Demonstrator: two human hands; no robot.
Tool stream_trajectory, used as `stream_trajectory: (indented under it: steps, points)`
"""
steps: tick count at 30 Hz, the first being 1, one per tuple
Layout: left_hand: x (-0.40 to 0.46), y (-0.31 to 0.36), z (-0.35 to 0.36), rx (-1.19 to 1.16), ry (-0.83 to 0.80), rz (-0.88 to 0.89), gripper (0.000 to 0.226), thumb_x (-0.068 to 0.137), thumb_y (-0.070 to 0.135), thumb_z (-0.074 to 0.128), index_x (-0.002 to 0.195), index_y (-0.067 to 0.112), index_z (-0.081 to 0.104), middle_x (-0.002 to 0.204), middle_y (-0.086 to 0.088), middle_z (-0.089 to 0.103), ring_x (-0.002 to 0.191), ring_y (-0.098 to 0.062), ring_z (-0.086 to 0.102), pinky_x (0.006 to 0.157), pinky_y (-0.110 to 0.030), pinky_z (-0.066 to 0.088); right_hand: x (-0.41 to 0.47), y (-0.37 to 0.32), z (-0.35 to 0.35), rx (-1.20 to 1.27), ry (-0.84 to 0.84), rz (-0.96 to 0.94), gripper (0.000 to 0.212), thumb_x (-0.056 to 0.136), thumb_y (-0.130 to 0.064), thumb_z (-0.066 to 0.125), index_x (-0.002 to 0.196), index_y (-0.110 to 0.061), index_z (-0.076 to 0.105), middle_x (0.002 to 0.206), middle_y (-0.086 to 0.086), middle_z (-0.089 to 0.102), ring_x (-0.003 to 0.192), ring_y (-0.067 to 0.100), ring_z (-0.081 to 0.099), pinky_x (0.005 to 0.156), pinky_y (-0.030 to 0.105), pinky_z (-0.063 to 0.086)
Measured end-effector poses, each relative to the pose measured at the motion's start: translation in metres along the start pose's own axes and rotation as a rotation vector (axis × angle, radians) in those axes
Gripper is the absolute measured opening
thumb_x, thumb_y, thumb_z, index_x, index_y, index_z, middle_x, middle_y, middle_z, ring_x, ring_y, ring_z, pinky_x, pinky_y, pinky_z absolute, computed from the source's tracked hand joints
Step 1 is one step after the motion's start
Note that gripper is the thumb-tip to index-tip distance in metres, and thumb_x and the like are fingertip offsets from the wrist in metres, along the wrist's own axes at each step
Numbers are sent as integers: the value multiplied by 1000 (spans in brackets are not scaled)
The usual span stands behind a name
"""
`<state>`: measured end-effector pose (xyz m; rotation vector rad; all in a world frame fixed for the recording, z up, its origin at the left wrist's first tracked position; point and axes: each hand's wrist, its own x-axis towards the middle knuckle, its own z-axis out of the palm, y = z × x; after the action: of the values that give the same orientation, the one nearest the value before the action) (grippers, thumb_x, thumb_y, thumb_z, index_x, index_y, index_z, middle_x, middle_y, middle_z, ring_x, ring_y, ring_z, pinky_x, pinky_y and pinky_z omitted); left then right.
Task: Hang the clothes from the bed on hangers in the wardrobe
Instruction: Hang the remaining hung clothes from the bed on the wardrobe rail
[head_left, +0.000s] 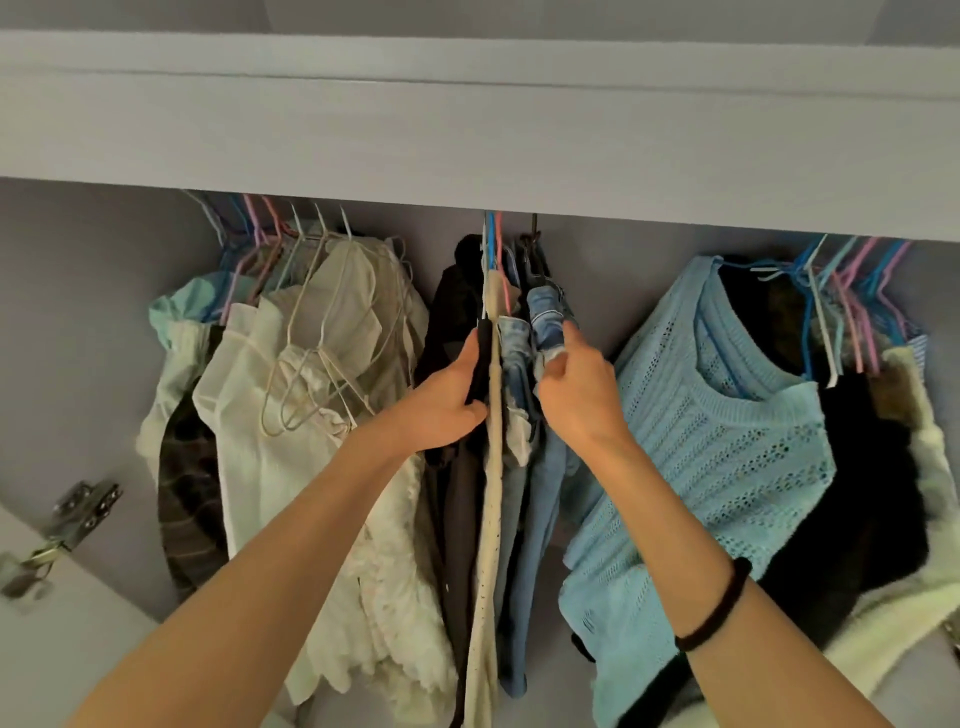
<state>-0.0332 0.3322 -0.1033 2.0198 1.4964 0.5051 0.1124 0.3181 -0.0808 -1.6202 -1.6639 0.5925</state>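
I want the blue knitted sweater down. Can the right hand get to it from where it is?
Probably yes. The right hand pinches denim jeans right beside the light blue knit sweater, which hangs at the front with nothing across it. It would need to let go of the jeans first.

The scene is dimly and evenly lit with a cool cast, soft shadows are seen between garments, and edges are bent by wide-angle distortion and slightly blurred.
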Motion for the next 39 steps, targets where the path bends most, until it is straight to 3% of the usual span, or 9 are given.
stream_trajectory:
  steps: [3,10,13,18,21,25,28,32,39]
  points:
    - [8,5,4,15,-41,62,83,91,4,45,145,17,-17,131,-21,48,93,-21,56,91,-36,44,2,9,-3,-33,6,-44,51,95,-5,33,145,-6,25,109,24,60,98,36,57,86,40,47]
    - [15,19,13,-32,-81,131,82,91,-1,43,146,18,-15,125,-7,48,69,3,55,62,-2,37,2,20,-11,-34,2,-73,48,98,-10,33,145,-9,25,99,25,62,83,31,55,75,35,43]
    - [12,12,20,-177,-33,140,82,89,-7,43,146,13,-12,138,10,21,119,-5,39,82,7,25,-2,17,-9,-41,-21,-81,46,99,-15,33,144,-6,27,104,24,61,99,35,57,78,33,41]
    - [-7,-3,12,-571,-10,52,68,96,4,44,149,19,5,147,12,21,129,2,24,101,-9,23,-11,0,-1,-118,-6,-91,48,98,-12,35,144,0,23,149,18,28,140,28,21,112,34,20]
    - [-36,-13,-1,-479,166,128,47,97,8,44,142,17,33,144,5,35,131,-5,35,101,-10,30,-12,-14,13,-233,103,-268,48,96,-8,35,142,1,27,153,15,21,144,26,6,115,32,0]
    - [-78,-43,-34,-106,757,313,28,92,13,42,112,11,62,104,3,58,95,-5,55,84,-13,41,-19,-52,44,-111,32,-390,46,99,-16,36,143,-3,28,152,10,25,143,18,13,112,23,10]
    - [-88,-89,-68,61,1000,79,35,88,18,39,115,6,58,109,-8,57,104,-20,50,91,-23,36,-14,-78,80,24,-111,-335,52,101,-26,33,147,-7,20,154,8,20,143,18,13,112,23,10]
    - [-88,-149,-92,72,911,-271,46,96,17,46,137,0,36,136,-22,39,123,-35,37,102,-34,28,29,-106,127,167,-231,-140,66,99,-43,31,149,-11,2,157,6,8,144,19,9,117,31,9]
    - [-87,-184,-103,-183,749,-241,69,93,41,47,148,14,14,151,-6,21,137,-18,21,107,-24,19,74,-135,200,277,-135,-158,54,103,-23,25,149,-13,1,157,3,2,142,14,12,104,12,8]
